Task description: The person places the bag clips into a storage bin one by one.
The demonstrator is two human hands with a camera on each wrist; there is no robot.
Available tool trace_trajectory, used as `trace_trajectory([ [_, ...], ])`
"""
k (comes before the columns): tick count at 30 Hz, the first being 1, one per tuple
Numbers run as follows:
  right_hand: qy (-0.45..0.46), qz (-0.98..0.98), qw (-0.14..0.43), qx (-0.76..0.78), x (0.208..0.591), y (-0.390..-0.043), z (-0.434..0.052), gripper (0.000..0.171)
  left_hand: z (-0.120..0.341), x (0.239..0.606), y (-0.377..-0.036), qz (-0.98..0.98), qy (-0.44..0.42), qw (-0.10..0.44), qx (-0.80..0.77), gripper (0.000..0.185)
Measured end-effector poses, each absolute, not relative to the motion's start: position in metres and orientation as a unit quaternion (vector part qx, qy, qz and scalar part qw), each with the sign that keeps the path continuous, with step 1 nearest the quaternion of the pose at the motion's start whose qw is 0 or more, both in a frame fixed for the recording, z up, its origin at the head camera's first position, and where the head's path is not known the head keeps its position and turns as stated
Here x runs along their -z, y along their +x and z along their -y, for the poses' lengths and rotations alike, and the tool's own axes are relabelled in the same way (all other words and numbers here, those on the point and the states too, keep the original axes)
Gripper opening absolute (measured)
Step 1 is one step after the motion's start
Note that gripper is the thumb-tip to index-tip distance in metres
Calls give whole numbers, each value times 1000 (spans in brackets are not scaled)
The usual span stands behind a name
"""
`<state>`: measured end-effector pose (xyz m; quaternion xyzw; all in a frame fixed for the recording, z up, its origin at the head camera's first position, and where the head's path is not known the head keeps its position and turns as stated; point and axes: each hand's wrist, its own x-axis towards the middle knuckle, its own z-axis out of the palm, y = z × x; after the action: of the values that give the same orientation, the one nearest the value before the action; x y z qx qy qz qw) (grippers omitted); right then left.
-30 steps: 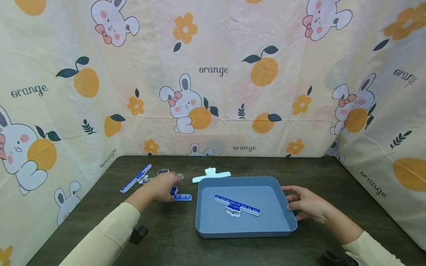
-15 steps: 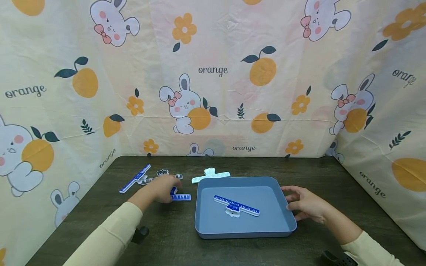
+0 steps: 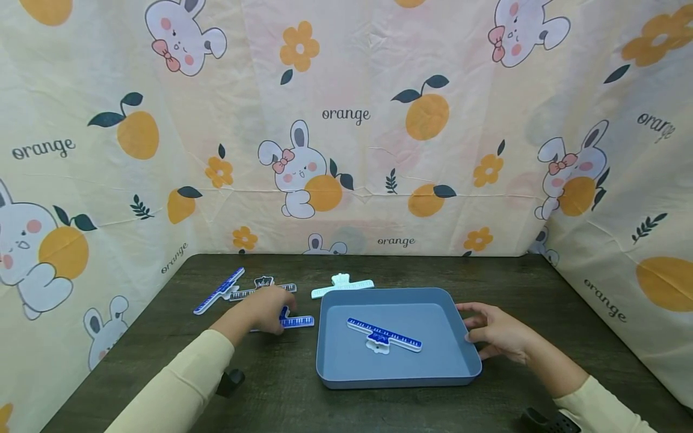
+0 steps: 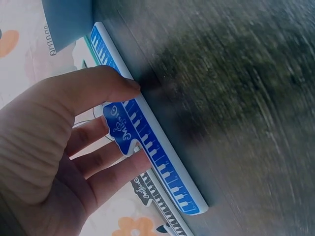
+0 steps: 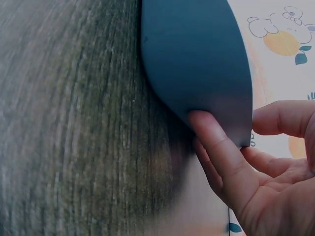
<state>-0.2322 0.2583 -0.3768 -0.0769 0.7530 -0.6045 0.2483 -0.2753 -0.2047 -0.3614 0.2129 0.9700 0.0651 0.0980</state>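
In the left wrist view, my left hand (image 4: pixel 78 142) pinches a blue and white clip (image 4: pixel 162 162) with piano-key markings, its thumb on the long bar and its fingers behind. The head view has this left hand (image 3: pixel 269 308) low over the table, covering the clip's middle. A light blue tray (image 3: pixel 400 370) stands right of it, with another blue piano clip (image 3: pixel 384 335) lying inside. At the tray's right side, my right hand (image 3: pixel 500 332) holds the wall. In the right wrist view a fingertip presses the outer wall (image 5: pixel 197 59) and the thumb meets the rim.
A blue clip (image 3: pixel 219 291) lies slanted at the far left, beside a black and white piano clip (image 3: pixel 284 288) partly behind my left hand. A mint green clip (image 3: pixel 343 284) lies behind the tray. Patterned cloth (image 3: pixel 373 150) rises behind the dark table (image 3: pixel 271 391).
The blue clip in my left hand has shifted slightly right and turned a little, so its left end now shows past the hand. My right hand and the tray stay put.
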Motion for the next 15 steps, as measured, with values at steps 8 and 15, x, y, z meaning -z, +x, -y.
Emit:
trace_trajectory([
  [8, -75, -756, 248, 601, 375, -231, -257, 77, 205, 360, -273, -969, 219, 92, -63, 29],
  [15, -75, -753, 249, 604, 375, -231, -258, 77, 207, 357, -271, -964, 247, 79, -58, 21],
])
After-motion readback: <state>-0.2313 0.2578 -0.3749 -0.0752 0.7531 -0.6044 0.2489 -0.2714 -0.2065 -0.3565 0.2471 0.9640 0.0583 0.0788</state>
